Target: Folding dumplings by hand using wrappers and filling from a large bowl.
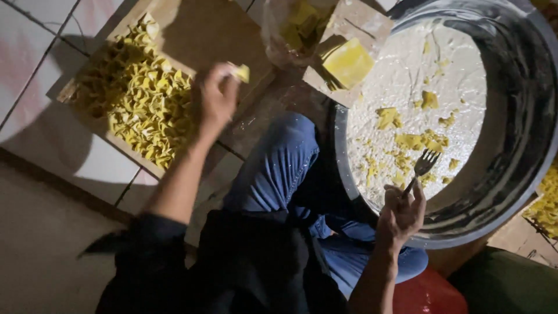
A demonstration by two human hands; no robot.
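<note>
My left hand [216, 97] is raised over a brown board [203, 35] and pinches a small folded yellow dough piece [240, 72]. A heap of similar folded yellow pieces [136, 96] lies on the board just left of that hand. My right hand [400, 214] grips a fork [423, 166] by its handle, tines pointing into a large dark round pan [523, 116]. The pan's floured bottom holds scattered yellow dough scraps [414, 141].
A stack of flat yellow dough sheets [349, 61] rests on a board at the pan's upper left rim. A clear plastic bag [290, 26] with yellow dough lies behind it. More folded pieces [546, 203] sit at the right edge. My blue-jeaned knee [279, 168] lies between board and pan.
</note>
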